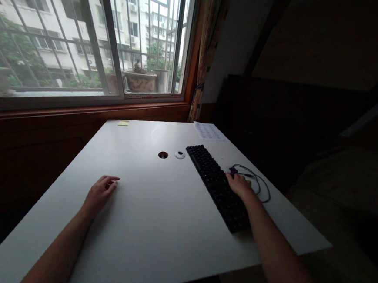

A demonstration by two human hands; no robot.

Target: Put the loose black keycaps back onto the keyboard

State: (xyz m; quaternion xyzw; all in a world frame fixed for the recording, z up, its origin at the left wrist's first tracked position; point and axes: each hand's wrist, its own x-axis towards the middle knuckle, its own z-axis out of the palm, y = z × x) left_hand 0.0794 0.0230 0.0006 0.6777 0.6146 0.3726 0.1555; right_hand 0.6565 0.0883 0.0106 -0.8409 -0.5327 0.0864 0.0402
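My left hand (100, 191) rests on the left part of the white desk (144, 208), its fingers loosely bent, thumb apart, and nothing in it. On the right, my right hand (239, 184) is at the long right edge of a black keyboard (211, 173), which lies slantwise on the desk. The fingers of that hand are curled, and what they hold is hidden. Touching or just beyond the fingertips is a small dark purple piece (233, 170). A black cable (268, 189) loops on the desk right of the hand.
Near the desk's middle are a round cable hole (163, 155) and a white disc-shaped cover (179, 155). Printed sheets (209, 131) lie at the far right corner, a yellow sticky note (123, 123) at the far left. A barred window (124, 45) stands behind the desk.
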